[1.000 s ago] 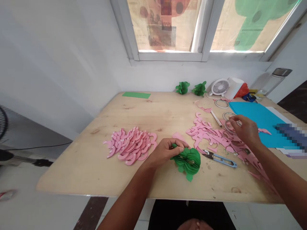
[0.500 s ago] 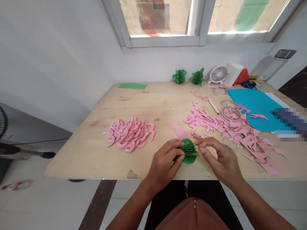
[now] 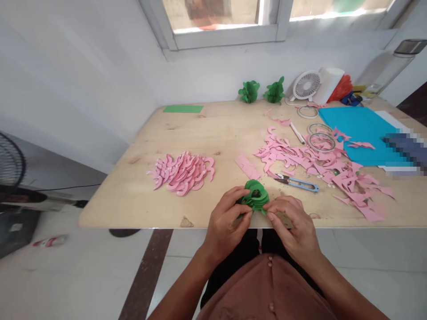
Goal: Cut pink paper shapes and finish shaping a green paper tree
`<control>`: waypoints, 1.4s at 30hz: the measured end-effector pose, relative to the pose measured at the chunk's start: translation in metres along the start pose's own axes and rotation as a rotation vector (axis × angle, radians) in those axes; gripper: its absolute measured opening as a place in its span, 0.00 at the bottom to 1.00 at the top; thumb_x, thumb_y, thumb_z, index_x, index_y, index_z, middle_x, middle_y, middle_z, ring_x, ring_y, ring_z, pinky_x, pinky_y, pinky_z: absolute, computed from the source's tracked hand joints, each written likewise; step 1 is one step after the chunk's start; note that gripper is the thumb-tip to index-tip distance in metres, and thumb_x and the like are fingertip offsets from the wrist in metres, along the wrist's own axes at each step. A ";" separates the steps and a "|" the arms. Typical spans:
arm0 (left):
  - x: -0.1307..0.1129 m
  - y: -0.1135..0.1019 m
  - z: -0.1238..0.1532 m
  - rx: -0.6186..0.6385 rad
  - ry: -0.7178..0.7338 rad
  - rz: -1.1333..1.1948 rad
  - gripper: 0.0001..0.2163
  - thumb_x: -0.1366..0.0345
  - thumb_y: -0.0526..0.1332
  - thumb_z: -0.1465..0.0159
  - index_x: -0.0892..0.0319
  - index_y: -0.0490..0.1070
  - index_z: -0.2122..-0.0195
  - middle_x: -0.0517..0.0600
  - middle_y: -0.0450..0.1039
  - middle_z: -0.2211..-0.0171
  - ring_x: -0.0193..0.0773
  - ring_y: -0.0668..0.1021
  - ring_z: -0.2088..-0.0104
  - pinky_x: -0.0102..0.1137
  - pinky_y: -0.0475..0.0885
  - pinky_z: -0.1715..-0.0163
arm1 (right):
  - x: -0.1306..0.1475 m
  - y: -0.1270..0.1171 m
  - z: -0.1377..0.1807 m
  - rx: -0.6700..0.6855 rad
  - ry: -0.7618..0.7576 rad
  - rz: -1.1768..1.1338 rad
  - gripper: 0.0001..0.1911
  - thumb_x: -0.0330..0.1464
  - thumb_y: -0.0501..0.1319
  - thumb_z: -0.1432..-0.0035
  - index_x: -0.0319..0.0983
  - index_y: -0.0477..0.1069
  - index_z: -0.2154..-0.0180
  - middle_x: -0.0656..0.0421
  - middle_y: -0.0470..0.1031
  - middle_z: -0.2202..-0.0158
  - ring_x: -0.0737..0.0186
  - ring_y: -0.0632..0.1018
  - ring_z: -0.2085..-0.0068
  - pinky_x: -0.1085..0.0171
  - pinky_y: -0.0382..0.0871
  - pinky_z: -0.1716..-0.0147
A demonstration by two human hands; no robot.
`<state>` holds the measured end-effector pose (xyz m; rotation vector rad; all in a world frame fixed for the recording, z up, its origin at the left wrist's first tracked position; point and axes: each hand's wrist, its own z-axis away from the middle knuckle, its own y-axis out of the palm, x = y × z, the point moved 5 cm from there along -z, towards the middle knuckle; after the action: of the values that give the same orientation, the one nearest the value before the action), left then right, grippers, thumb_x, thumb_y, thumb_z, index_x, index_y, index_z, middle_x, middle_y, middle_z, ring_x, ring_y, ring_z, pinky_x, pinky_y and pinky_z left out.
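Note:
A green layered paper ornament (image 3: 257,192) is held above the front edge of the table, its stacked cut-paper layers fanned around a dark central gap. My left hand (image 3: 230,213) grips its left side between thumb and fingers. At the lower right of it, my right hand (image 3: 292,222) pinches an edge of the green paper. Just beyond my right hand lie blue thread snips (image 3: 296,182) with dark blades. A pink paper strip (image 3: 247,166) rests on the table behind the ornament.
Pink curved paper pieces (image 3: 187,173) are heaped at left, pink scraps (image 3: 310,160) spread at right with tape rolls (image 3: 321,142) and a white pen (image 3: 296,132). Blue sheets (image 3: 360,133) lie farther right. Two green ornaments (image 3: 249,91), a small fan (image 3: 306,85) and a green strip (image 3: 183,109) line the back.
The green ornament has turned so its central gap shows. My right hand has come in from beside it to pinch its edge. The view has tilted down, and the snips are uncovered.

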<state>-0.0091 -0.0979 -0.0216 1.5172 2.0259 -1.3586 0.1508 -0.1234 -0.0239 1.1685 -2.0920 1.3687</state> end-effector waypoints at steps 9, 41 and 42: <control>-0.001 0.002 0.005 -0.010 -0.007 -0.033 0.05 0.73 0.58 0.41 0.59 0.73 0.69 0.56 0.71 0.52 0.44 0.72 0.49 0.41 0.70 0.49 | 0.003 0.003 0.002 -0.034 -0.029 0.033 0.06 0.27 0.56 0.42 0.44 0.68 0.64 0.59 0.76 0.65 0.56 0.74 0.60 0.54 0.63 0.58; 0.003 -0.003 0.007 -0.038 -0.014 -0.021 0.05 0.72 0.59 0.40 0.59 0.74 0.68 0.55 0.74 0.55 0.40 0.76 0.54 0.36 0.74 0.55 | 0.020 0.001 0.004 -0.088 -0.259 0.194 0.07 0.23 0.59 0.45 0.40 0.69 0.66 0.59 0.78 0.66 0.56 0.74 0.59 0.52 0.61 0.56; 0.003 -0.003 0.007 -0.038 -0.016 -0.020 0.05 0.72 0.59 0.40 0.59 0.74 0.68 0.55 0.74 0.55 0.40 0.76 0.54 0.36 0.74 0.55 | 0.020 0.002 0.004 -0.085 -0.261 0.198 0.07 0.23 0.59 0.44 0.40 0.69 0.66 0.59 0.78 0.66 0.56 0.74 0.59 0.52 0.60 0.55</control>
<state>-0.0149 -0.1011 -0.0258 1.4694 2.0502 -1.3274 0.1382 -0.1353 -0.0126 1.1861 -2.4817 1.2512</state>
